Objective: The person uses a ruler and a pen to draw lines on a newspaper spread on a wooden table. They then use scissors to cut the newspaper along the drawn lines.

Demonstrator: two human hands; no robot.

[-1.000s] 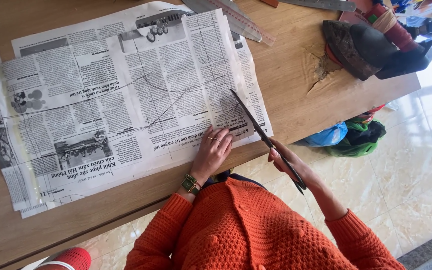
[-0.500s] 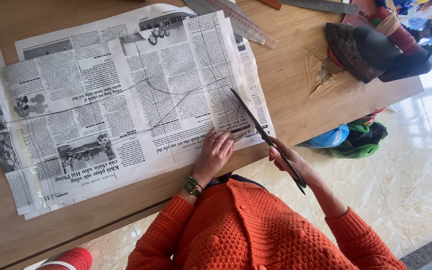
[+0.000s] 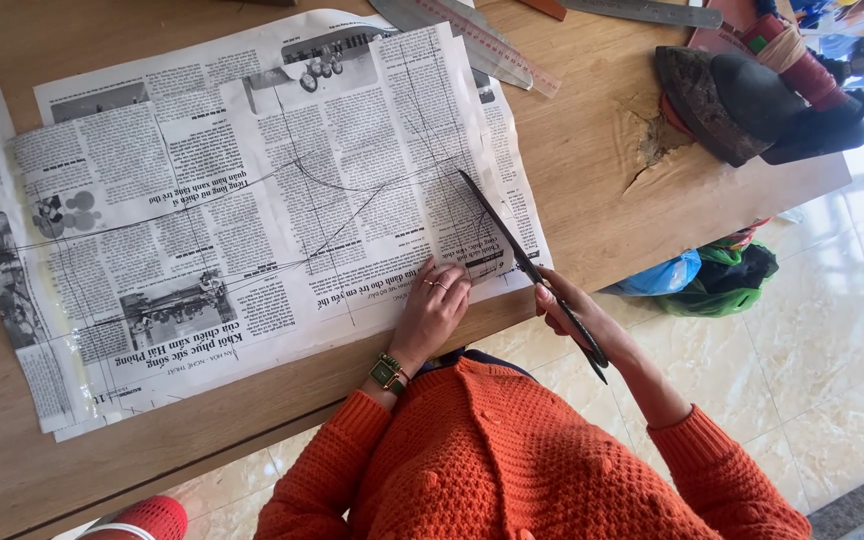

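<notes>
On the wooden table (image 3: 602,150), the left hand (image 3: 434,310) presses flat, fingers spread, on the newspaper (image 3: 252,200) while the right hand (image 3: 574,318) stays clamped around scissors (image 3: 527,265) cutting its right edge.

Left hand (image 3: 436,308) flat on newspaper (image 3: 252,210), fingers spread, near lower right edge; green watch (image 3: 388,372) on wrist. Right hand (image 3: 574,315) grips scissors (image 3: 527,262), blades lying over paper's right edge along drawn line. Newspaper spread on wooden table (image 3: 602,170). Rulers (image 3: 492,40) at top. Dark iron (image 3: 752,95) at table's right end. Bags (image 3: 702,280) on tiled floor. Orange sweater (image 3: 512,460).
</notes>
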